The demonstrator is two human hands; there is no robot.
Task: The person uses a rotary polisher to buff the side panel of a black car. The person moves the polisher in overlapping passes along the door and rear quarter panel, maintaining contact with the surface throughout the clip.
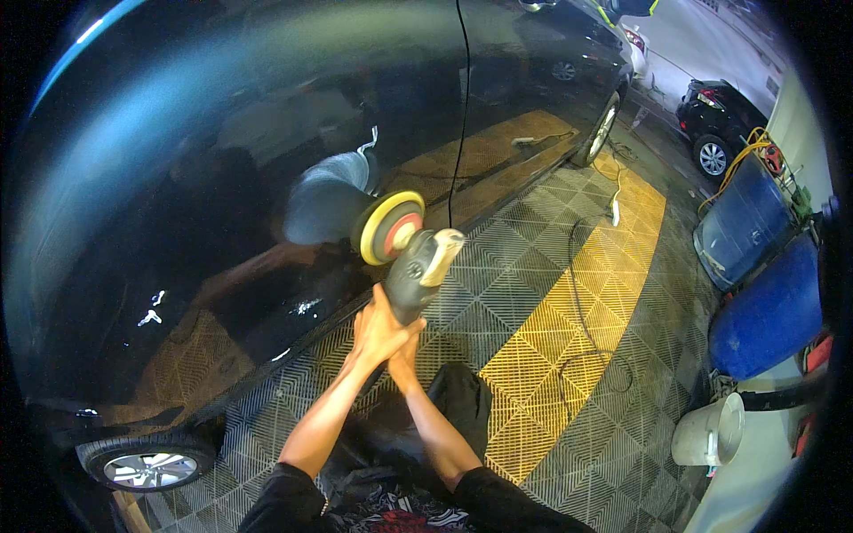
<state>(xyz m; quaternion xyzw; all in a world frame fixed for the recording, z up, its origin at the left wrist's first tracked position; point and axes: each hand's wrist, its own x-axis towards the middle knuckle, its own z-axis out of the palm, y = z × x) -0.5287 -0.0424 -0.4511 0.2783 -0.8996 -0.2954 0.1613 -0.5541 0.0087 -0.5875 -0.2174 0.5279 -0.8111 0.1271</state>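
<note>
My left hand [374, 336] and my right hand [404, 356] are wrapped together around the dark body of a rotary car polisher [408, 276]. At its head, a round yellow-edged polishing pad [393, 226] is tilted against the lower side of a dark, glossy car [253, 173], with its contact edge hidden. A whitish hazy smear [326, 203] spreads over the paint just left of the pad. A white streak [368, 141] stands above the smear. Lower left on the panel are small bright white marks [150, 317]; I cannot tell whether they are compound or reflections.
A black cord [462, 120] hangs down the car side. Another cable [580, 313] snakes across the grey and yellow grid floor tiles [553, 360], near a white power strip [615, 212]. Blue barrels [766, 313] and a whitish bucket [706, 430] stand at right. A car wheel [150, 466] is lower left.
</note>
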